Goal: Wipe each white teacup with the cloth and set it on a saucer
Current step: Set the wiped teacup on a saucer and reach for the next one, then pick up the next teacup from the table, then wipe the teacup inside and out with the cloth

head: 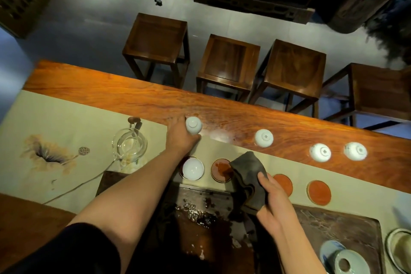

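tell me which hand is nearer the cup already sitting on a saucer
Left. The left hand grips an upturned cup just beyond the cup on the saucer; the right hand holds the cloth further to its right.

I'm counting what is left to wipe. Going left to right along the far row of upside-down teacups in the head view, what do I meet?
Teacup gripped by the left hand at → lone inverted teacup → third inverted teacup → fourth inverted teacup, all on the wooden table.
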